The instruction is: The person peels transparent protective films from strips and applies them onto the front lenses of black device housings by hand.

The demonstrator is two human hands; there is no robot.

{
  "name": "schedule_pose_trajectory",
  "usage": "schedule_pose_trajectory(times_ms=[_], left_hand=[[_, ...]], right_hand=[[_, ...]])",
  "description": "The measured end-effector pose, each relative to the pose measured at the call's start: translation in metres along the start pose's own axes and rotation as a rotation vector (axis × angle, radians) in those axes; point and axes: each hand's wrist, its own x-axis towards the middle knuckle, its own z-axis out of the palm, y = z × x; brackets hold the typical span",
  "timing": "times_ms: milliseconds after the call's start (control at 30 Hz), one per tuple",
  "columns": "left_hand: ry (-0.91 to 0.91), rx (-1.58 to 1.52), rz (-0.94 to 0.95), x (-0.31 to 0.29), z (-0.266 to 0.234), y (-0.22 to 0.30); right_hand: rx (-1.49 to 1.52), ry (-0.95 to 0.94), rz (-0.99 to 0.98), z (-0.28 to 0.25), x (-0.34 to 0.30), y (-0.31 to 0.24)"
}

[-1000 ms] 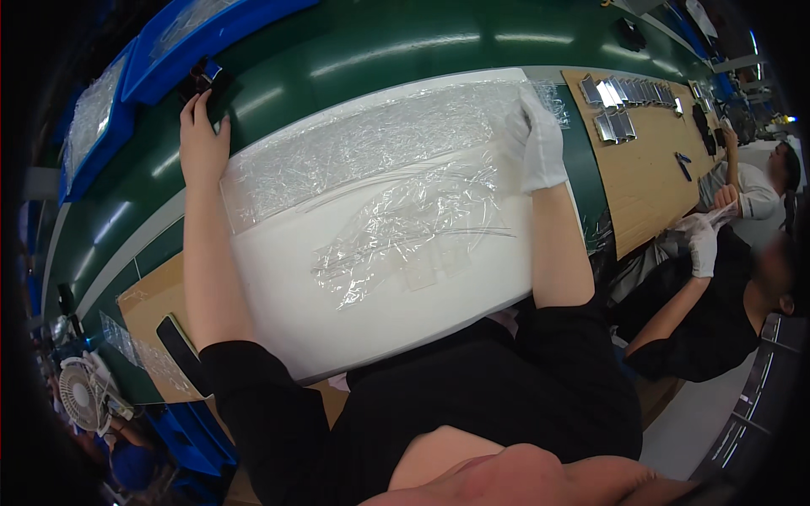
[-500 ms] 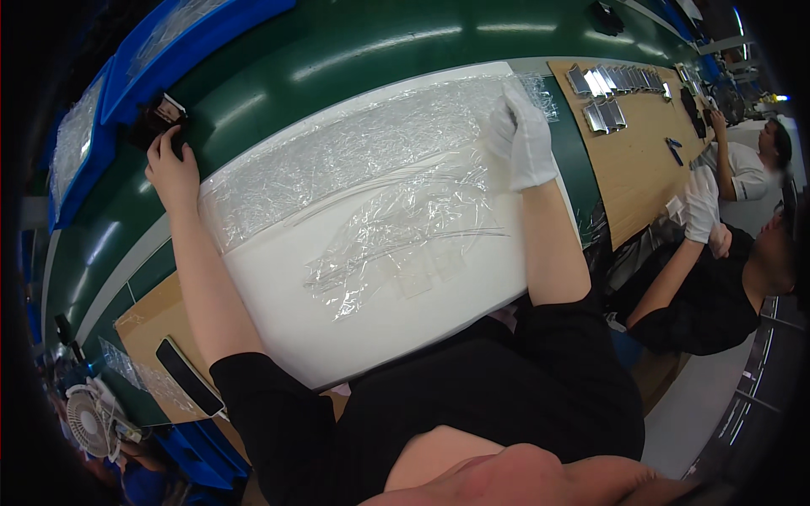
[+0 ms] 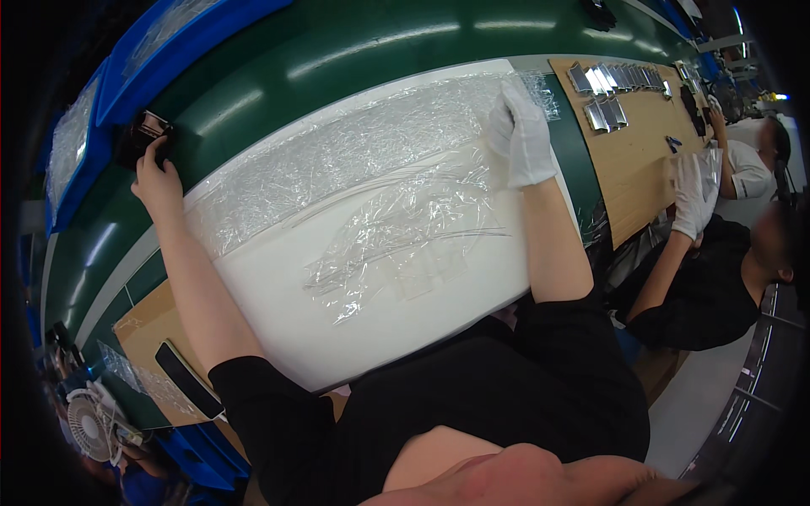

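My bare left hand (image 3: 158,181) reaches out at the far left, its fingers on a small black box (image 3: 139,148) beside the blue bins. A white glove covers my right hand (image 3: 521,139). It rests at the right end of a long band of crinkled clear plastic film (image 3: 337,152), fingers curled inward; whatever they hold is hidden. Beneath the film is a large white board (image 3: 278,312). Thin clear strips (image 3: 422,239) lie with a loose plastic sheet (image 3: 371,223) in the middle of the board, near some small pale translucent squares (image 3: 413,282).
Blue bins (image 3: 105,101) of clear film stand at the left on the green table (image 3: 363,38). A phone (image 3: 187,379) lies near a small fan (image 3: 89,422). Right, metal pieces (image 3: 620,80) sit on cardboard (image 3: 624,185); a co-worker's gloved hand (image 3: 693,198) holds a shiny sheet.
My left hand and the black box have shifted left and slightly nearer. My right hand stays put. The neighbouring co-worker's gloved hand has moved, and a shiny sheet now shows in it.
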Motion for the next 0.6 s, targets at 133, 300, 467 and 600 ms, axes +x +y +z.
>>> schedule_pose_trajectory(times_ms=[133, 300, 467, 600], left_hand=[[-0.049, -0.075, 0.077, -0.007, -0.011, 0.009], [0.060, -0.243, 0.037, -0.019, -0.055, 0.070], [0.178, -0.991, -0.039, -0.040, -0.093, 0.151], [-0.062, -1.401, -0.159, -0.066, -0.103, 0.218]], right_hand=[[-0.156, -0.166, -0.056, 0.006, -0.009, -0.003], [-0.083, -0.223, -0.060, -0.005, 0.002, 0.000], [0.220, -0.351, 0.098, -0.035, -0.005, -0.027], [0.360, -0.209, 0.149, -0.001, -0.028, -0.048]])
